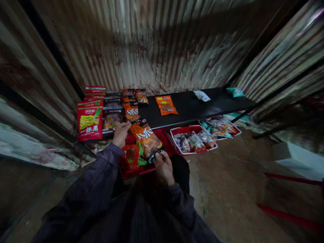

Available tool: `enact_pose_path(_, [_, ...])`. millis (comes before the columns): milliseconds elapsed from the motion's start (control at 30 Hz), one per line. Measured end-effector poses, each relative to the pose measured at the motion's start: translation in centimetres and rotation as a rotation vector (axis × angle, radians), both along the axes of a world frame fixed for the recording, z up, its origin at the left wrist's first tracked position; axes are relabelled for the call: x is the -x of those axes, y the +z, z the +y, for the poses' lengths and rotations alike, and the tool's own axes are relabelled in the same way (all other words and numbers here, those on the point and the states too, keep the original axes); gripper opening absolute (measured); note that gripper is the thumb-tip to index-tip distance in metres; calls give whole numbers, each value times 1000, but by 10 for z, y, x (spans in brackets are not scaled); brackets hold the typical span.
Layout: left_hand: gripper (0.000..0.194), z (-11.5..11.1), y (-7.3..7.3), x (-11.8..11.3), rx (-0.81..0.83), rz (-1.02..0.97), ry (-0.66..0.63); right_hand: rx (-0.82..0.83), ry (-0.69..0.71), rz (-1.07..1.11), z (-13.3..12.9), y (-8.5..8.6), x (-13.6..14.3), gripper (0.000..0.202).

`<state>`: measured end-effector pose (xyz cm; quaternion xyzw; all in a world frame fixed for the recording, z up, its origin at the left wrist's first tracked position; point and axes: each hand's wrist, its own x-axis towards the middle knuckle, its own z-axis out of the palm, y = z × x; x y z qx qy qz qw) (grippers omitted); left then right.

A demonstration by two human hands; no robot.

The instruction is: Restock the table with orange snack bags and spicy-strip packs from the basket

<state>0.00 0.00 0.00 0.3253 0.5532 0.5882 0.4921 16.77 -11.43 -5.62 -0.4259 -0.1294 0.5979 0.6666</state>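
Between my two hands an orange and black snack bag [147,138] is stretched at a slant above a red basket [165,137]. My left hand [120,134] pinches its upper left corner, close to the shelf's front edge. Down at the bag's lower right end, my right hand [163,165] grips the black edge. In the basket below lie an orange-red packet [130,158] and some green packaging, partly covered by the held bag. Just behind my left hand, a matching orange snack bag [131,111] stands at the front of its row on the black shelf [186,108].
Left on the shelf are rows of red packets [89,120] and dark clear-front packets [112,118]. An orange packet [166,105], a white packet [201,95] and a teal packet [236,92] lie farther right. On the floor sits a filled red-and-white basket [193,139]. Corrugated walls [162,50] enclose the shelf.
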Motion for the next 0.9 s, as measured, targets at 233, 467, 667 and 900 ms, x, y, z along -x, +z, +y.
enact_pose_path(233, [35,4,8,-5,-20,-13,-7,-59,22,-54,-6,7,8,37])
enact_pose_path(467, [35,2,22,-14,-74,-66,-46,-51,89,-82,-11,-2,9,34])
enact_pose_path(667, [32,4,30,-11,-157,3,-82,-102,197,-75,-15,-1,-1,37])
enact_pose_path(900, [34,-1,37,-12,-176,40,-200,-193,208,-257,3,12,-16,56])
